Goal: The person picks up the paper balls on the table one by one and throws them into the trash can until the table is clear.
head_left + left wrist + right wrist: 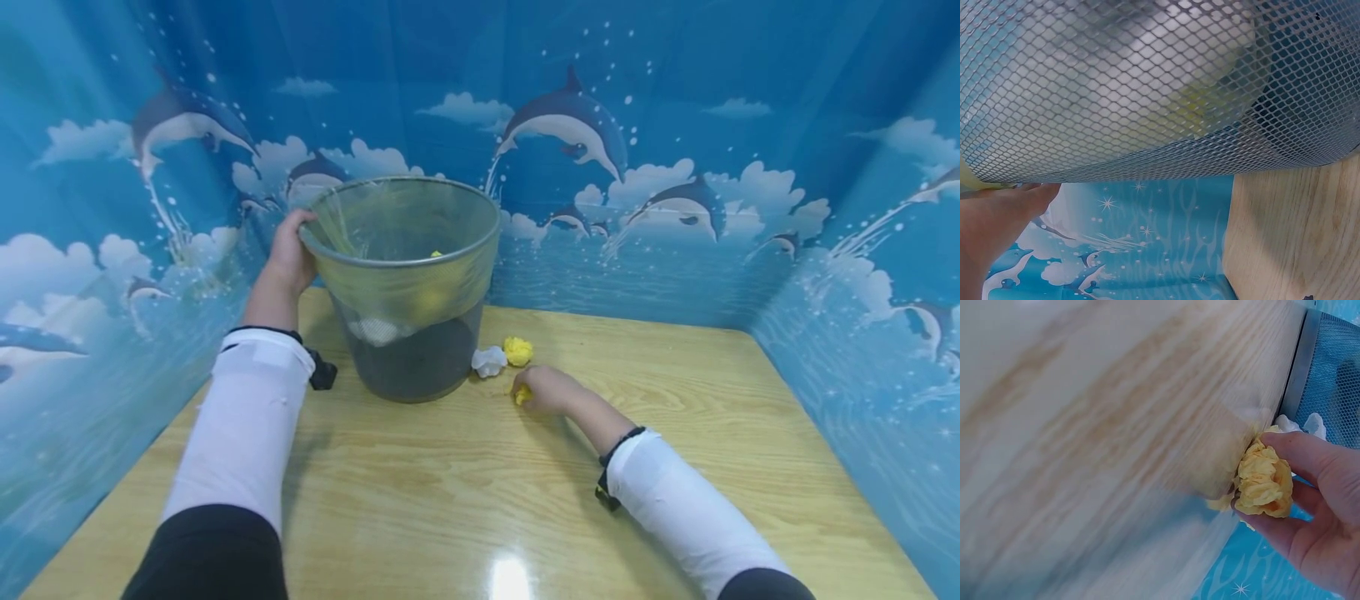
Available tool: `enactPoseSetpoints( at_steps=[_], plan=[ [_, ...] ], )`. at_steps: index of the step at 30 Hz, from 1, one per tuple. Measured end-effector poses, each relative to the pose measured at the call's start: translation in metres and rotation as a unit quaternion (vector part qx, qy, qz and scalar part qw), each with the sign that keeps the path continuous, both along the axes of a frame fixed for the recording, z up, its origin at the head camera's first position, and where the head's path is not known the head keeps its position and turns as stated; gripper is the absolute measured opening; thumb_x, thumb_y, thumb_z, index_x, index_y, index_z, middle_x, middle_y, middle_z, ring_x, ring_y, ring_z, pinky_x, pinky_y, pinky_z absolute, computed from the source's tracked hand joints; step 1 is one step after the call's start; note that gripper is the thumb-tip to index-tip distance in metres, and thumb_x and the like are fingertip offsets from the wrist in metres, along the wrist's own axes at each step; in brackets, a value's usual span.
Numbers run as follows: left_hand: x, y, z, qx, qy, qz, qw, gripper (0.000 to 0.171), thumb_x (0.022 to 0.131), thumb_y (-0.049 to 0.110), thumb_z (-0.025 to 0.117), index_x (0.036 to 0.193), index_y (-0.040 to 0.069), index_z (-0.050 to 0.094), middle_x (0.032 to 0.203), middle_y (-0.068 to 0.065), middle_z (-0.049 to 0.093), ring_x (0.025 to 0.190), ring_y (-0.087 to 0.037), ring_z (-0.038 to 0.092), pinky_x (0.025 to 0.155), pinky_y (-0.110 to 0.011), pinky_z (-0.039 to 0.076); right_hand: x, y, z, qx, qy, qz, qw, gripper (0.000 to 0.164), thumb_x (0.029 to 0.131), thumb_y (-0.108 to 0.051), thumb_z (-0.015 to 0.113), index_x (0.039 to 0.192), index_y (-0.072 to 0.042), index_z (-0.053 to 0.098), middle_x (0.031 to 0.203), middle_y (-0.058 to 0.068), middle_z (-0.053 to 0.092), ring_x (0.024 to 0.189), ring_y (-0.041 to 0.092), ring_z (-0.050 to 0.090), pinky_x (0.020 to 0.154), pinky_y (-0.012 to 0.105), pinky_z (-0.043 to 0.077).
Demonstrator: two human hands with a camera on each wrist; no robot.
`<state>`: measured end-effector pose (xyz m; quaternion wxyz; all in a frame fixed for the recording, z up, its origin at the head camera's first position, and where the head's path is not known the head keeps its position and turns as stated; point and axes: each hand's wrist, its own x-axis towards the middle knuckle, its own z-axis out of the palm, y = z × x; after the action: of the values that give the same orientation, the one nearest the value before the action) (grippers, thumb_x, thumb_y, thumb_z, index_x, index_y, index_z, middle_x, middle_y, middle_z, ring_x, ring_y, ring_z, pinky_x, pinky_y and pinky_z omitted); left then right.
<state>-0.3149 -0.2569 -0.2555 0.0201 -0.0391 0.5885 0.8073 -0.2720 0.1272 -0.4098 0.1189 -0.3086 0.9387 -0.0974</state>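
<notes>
A dark mesh waste bin (408,358), lined with a translucent yellowish bag (390,292), stands upright on the wooden table. My left hand (292,254) grips its rim at the left side; in the left wrist view the mesh wall (1147,75) fills the top, and part of that hand is hidden behind it. On the right, my right hand (546,390) pinches a crumpled yellow paper ball (1264,481) between thumb and fingers, right at the tabletop. Just beyond it lie a second yellow paper ball (518,351) and a white paper ball (490,362), beside the bin's base.
Yellow paper (437,254) shows inside the bin. Blue curtains (675,100) with dolphins and clouds enclose the table (675,375) at the back and both sides. A dark wrist camera (322,372) sits on the left arm, near the bin.
</notes>
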Motion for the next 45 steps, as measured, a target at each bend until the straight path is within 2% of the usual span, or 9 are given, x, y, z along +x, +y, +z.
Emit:
enactPoseSetpoints(
  at_steps=[3,10,16,23,27,29,34,38,45],
  plan=[
    [0.002,-0.001,0.000,0.006,0.004,-0.001,1.0000,0.077,0.099,0.035,0.034,0.150,0.034,-0.024,0.160,0.011,0.013,0.146,-0.008,0.016,0.116,-0.025,0.015,0.001,0.001,0.001,-0.006,0.003,0.001,1.000,0.021,0.083,-0.004,0.070,0.104,-0.007,0.073,0.108,0.010,0.070,0.104,0.029,0.064,0.093,0.042,0.050],
    [0.000,0.001,0.000,-0.010,0.002,0.006,0.9999,0.080,0.098,0.035,0.035,0.148,0.033,-0.028,0.156,0.016,-0.029,0.147,-0.009,-0.018,0.120,-0.029,0.001,0.001,0.001,0.000,-0.019,-0.007,-0.012,1.000,0.020,0.083,-0.003,0.072,0.102,-0.008,0.074,0.106,0.008,0.071,0.101,0.027,0.065,0.090,0.041,0.051],
    [0.000,0.000,0.000,-0.008,0.008,0.000,0.9999,0.078,0.099,0.035,0.033,0.149,0.032,-0.027,0.159,0.015,-0.022,0.149,-0.007,-0.009,0.120,-0.027,0.007,-0.002,0.004,0.002,-0.036,-0.011,-0.023,0.999,0.018,0.084,-0.006,0.072,0.101,-0.009,0.074,0.103,0.006,0.071,0.096,0.024,0.065,0.085,0.037,0.052],
    [0.004,-0.002,-0.002,0.002,0.019,0.003,0.9998,0.067,0.100,0.033,0.035,0.156,0.027,-0.002,0.116,0.014,0.051,0.109,-0.003,0.045,0.108,-0.024,0.023,-0.008,0.007,0.013,-0.048,0.018,-0.054,0.997,0.024,0.086,-0.012,0.072,0.109,-0.006,0.071,0.112,0.011,0.070,0.108,0.030,0.063,0.093,0.041,0.050],
    [0.004,-0.003,-0.002,0.007,0.022,0.001,0.9997,0.063,0.100,0.032,0.035,0.156,0.026,0.005,0.102,0.013,0.052,0.099,-0.002,0.046,0.107,-0.025,0.023,-0.014,0.010,0.027,-0.073,0.045,-0.072,0.994,0.028,0.087,-0.014,0.071,0.113,-0.004,0.069,0.115,0.015,0.068,0.108,0.032,0.063,0.093,0.044,0.049],
    [0.003,-0.003,-0.002,0.003,0.018,-0.001,0.9998,0.066,0.100,0.033,0.035,0.156,0.028,0.000,0.128,0.011,0.048,0.119,-0.003,0.042,0.111,-0.024,0.020,-0.018,0.011,0.033,-0.086,0.058,-0.079,0.991,0.029,0.088,-0.015,0.071,0.114,-0.003,0.069,0.116,0.016,0.068,0.106,0.032,0.063,0.092,0.044,0.050],
    [0.000,-0.001,-0.001,-0.003,0.008,-0.003,1.0000,0.076,0.099,0.034,0.033,0.151,0.032,-0.023,0.161,0.015,-0.013,0.149,-0.006,-0.002,0.119,-0.026,0.009,-0.026,0.015,0.054,-0.124,0.079,-0.099,0.984,0.030,0.089,-0.017,0.069,0.116,-0.004,0.068,0.117,0.017,0.067,0.102,0.032,0.064,0.085,0.043,0.052],
    [-0.001,-0.001,0.000,-0.001,0.003,0.002,1.0000,0.080,0.098,0.035,0.034,0.149,0.033,-0.027,0.158,0.015,-0.025,0.148,-0.008,-0.012,0.120,-0.028,0.005,-0.031,0.013,0.073,-0.163,0.092,-0.122,0.975,0.032,0.090,-0.018,0.069,0.119,-0.005,0.067,0.122,0.018,0.065,0.107,0.033,0.062,0.086,0.043,0.052],
    [0.002,0.000,0.001,0.001,0.000,0.002,1.0000,0.076,0.099,0.034,0.034,0.151,0.034,-0.021,0.161,0.014,-0.001,0.149,-0.007,0.003,0.118,-0.025,0.010,-0.035,0.008,0.113,-0.219,0.103,-0.174,0.954,0.036,0.093,-0.024,0.066,0.126,-0.010,0.063,0.135,0.014,0.057,0.117,0.032,0.056,0.090,0.044,0.050]
  ],
)
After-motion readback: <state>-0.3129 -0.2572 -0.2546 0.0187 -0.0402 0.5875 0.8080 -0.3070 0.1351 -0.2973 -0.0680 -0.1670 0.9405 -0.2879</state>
